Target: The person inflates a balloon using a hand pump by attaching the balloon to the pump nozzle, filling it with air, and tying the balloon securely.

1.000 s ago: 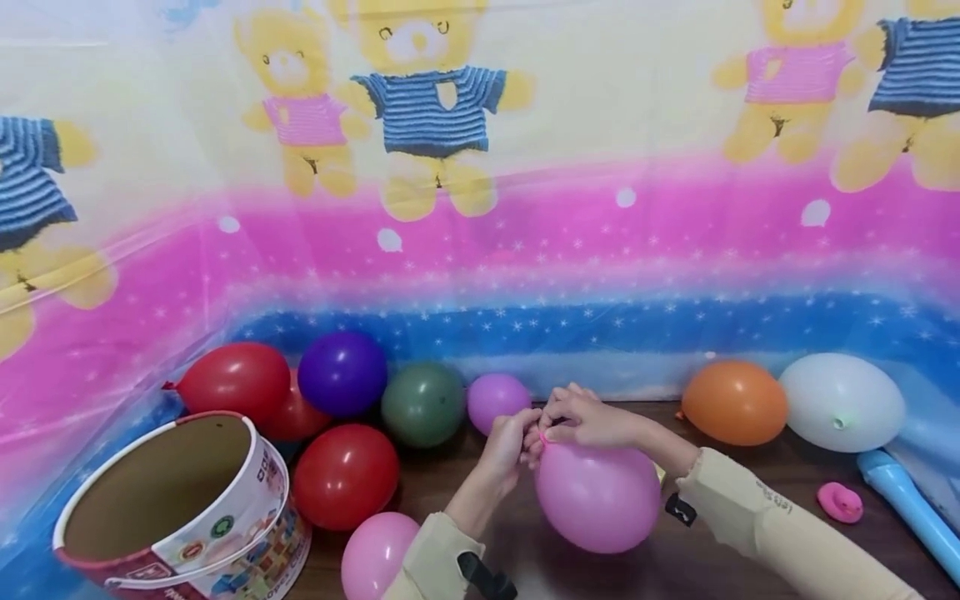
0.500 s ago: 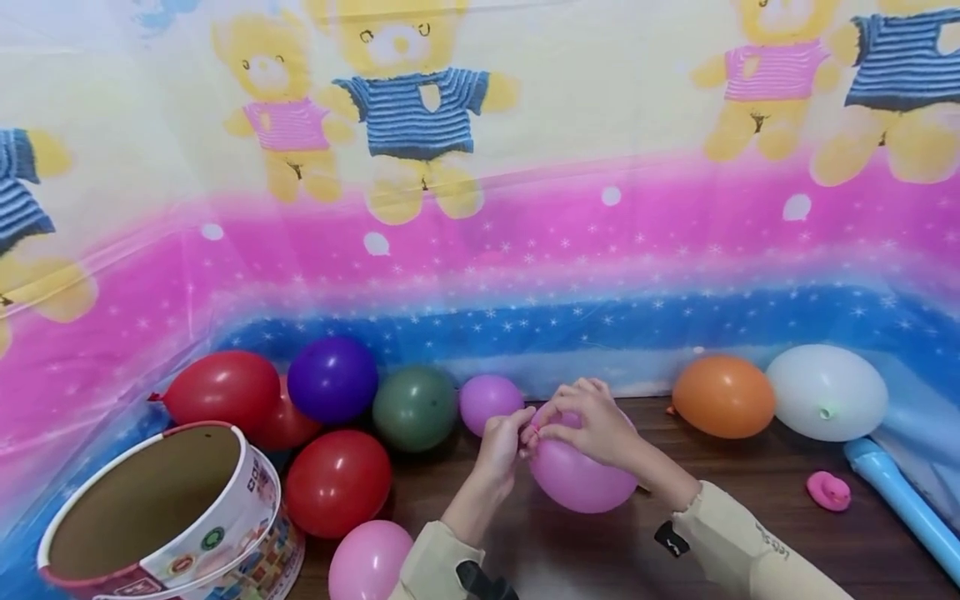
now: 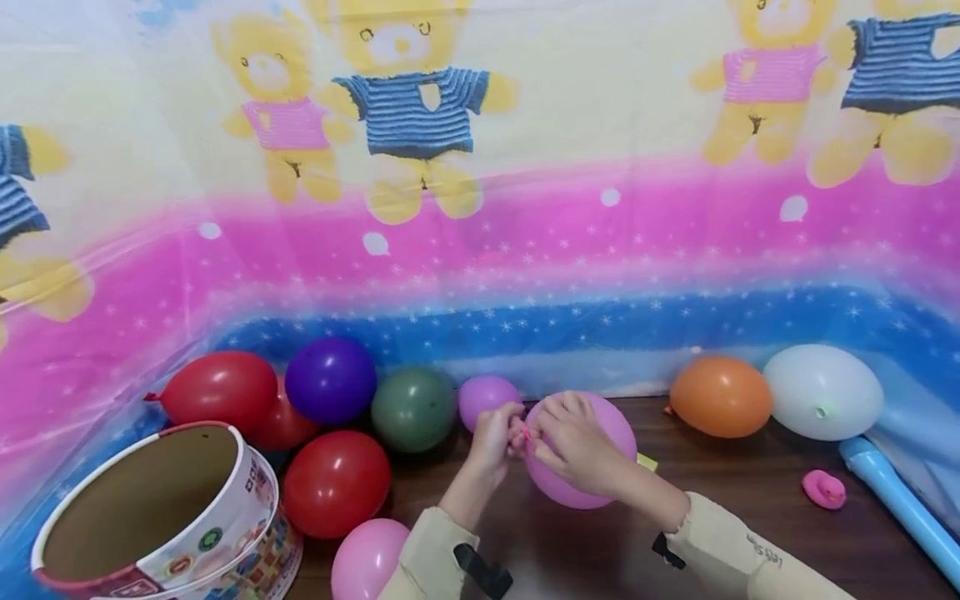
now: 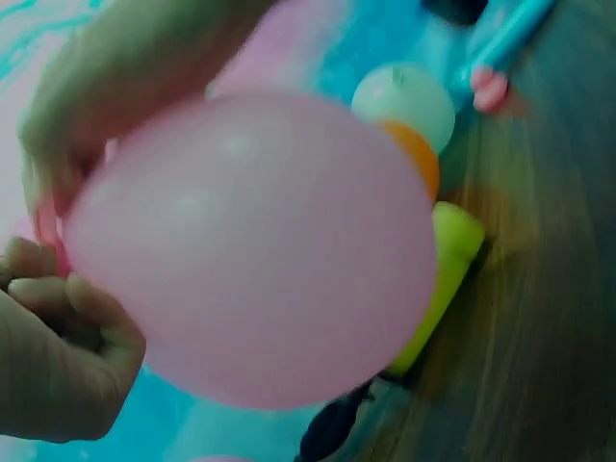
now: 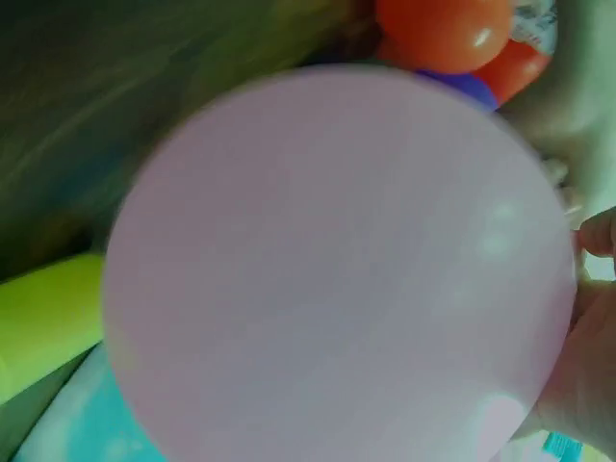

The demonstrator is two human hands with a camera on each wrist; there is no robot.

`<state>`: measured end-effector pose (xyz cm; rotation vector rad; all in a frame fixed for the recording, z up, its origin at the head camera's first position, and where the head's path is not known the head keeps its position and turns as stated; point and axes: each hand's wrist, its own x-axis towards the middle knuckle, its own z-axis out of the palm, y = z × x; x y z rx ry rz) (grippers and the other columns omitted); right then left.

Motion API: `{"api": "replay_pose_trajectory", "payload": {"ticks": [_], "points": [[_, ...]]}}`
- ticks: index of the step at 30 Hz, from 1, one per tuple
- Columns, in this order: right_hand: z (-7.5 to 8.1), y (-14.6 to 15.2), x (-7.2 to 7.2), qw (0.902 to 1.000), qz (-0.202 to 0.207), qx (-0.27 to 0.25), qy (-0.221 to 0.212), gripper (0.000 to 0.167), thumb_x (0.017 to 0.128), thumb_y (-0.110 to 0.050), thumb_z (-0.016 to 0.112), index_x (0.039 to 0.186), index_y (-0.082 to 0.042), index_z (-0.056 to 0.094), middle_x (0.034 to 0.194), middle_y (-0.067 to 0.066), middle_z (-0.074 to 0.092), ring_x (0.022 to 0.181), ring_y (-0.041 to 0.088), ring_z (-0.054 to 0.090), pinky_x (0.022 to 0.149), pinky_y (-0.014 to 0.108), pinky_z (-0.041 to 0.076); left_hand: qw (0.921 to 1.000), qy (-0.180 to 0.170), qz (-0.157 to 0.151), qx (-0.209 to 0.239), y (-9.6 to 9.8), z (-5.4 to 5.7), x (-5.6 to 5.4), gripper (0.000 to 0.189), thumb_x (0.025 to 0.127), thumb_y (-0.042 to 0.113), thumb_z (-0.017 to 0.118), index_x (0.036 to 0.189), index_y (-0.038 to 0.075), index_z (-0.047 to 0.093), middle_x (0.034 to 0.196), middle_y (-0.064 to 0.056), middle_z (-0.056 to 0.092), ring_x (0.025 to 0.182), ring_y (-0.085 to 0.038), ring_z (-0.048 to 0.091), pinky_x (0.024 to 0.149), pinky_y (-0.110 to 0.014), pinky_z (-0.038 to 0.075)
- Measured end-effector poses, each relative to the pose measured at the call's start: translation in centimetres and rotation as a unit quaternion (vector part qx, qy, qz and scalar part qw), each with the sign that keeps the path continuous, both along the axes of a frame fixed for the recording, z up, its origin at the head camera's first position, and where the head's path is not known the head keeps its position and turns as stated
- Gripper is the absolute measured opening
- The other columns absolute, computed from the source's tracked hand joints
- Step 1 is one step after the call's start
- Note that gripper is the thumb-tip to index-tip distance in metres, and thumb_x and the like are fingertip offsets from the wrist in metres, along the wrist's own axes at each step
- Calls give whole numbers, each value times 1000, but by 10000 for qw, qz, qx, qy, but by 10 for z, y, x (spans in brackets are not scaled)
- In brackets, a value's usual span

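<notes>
A large pink balloon [image 3: 615, 433] is between my two hands, its neck pointing left. My left hand [image 3: 492, 440] pinches the neck with curled fingers. From the other side my right hand [image 3: 573, 442] has its fingers at the same neck and lies partly over the balloon. In the left wrist view the stretched pink neck [image 4: 48, 231] runs between the fingertips of both hands. The same balloon [image 5: 337, 269] fills most of the right wrist view and hides much of the right hand. A smaller purple balloon [image 3: 487, 402] sits behind the left hand.
Red [image 3: 337, 483], blue [image 3: 331, 380], green [image 3: 414, 410] and pink [image 3: 369, 558] balloons lie left, beside a big bucket [image 3: 258, 533]. Orange [image 3: 720, 397] and white [image 3: 823, 392] balloons, a pink toy duck [image 3: 823, 489] and a blue tube [image 3: 900, 508] are right. A yellow-green object [image 4: 443, 260] lies behind the balloon.
The pink balloon has swung up and back, now partly behind the right hand. The right hand has turned over the neck; the left keeps its pinch. The view has shifted slightly.
</notes>
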<state>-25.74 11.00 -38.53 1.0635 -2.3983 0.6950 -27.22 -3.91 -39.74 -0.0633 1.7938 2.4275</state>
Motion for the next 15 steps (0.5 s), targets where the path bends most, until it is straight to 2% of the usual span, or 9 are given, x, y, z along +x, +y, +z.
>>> {"api": "replay_pose_trajectory", "payload": {"ticks": [3, 5, 8, 9, 11, 13, 15], "points": [[5, 5, -2, 9942, 500, -493, -816, 14, 88, -4, 54, 79, -15, 51, 80, -6, 45, 84, 10, 34, 82, 36, 31, 10000, -47, 41, 74, -3, 1, -3, 48, 90, 11, 47, 43, 17, 39, 38, 10, 36, 35, -1, 32, 40, -15, 31], [6, 7, -6, 9898, 560, -710, -1103, 15, 89, -3, 53, 78, -14, 52, 78, -5, 45, 81, 9, 32, 78, 32, 27, 10000, -11, -37, -13, -3, 3, 0, 49, 91, 12, 47, 44, 16, 38, 39, 9, 37, 36, -2, 31, 42, -16, 30], [2, 11, -12, 9946, 227, -586, -828, 8, 92, -10, 57, 85, -14, 59, 84, -5, 52, 84, 9, 37, 76, 30, 34, 9997, 21, -195, -134, 3, 7, 5, 48, 93, 13, 48, 45, 17, 43, 42, 10, 42, 38, -1, 33, 44, -15, 30], [0, 12, -13, 9968, 102, -491, -618, 4, 92, -14, 60, 89, -13, 62, 88, -4, 55, 86, 10, 39, 76, 30, 36, 9997, 25, -211, -142, 5, 8, 7, 48, 93, 13, 47, 46, 17, 44, 43, 10, 43, 39, -1, 34, 44, -14, 30], [-6, 13, -15, 9989, -82, -436, -181, 9, 90, -20, 66, 97, -13, 69, 95, -3, 60, 88, 11, 43, 76, 31, 40, 9998, -13, -142, -133, 8, 10, 9, 47, 94, 12, 47, 47, 17, 45, 44, 10, 44, 40, 0, 35, 44, -13, 29], [-11, 12, -17, 9973, -148, -713, 58, 15, 86, -19, 72, 99, -13, 74, 99, 0, 65, 89, 14, 47, 78, 34, 41, 10000, -19, -5, -68, 10, 10, 10, 47, 94, 11, 47, 48, 16, 45, 45, 10, 44, 41, 0, 36, 45, -13, 29], [-15, 10, -19, 9928, -256, -1167, 68, 14, 81, -15, 76, 95, -14, 77, 96, 1, 67, 86, 14, 47, 79, 36, 38, 9999, 47, 120, -20, 11, 12, 10, 47, 95, 11, 46, 48, 16, 45, 45, 10, 44, 43, -1, 36, 47, -13, 29]]}}
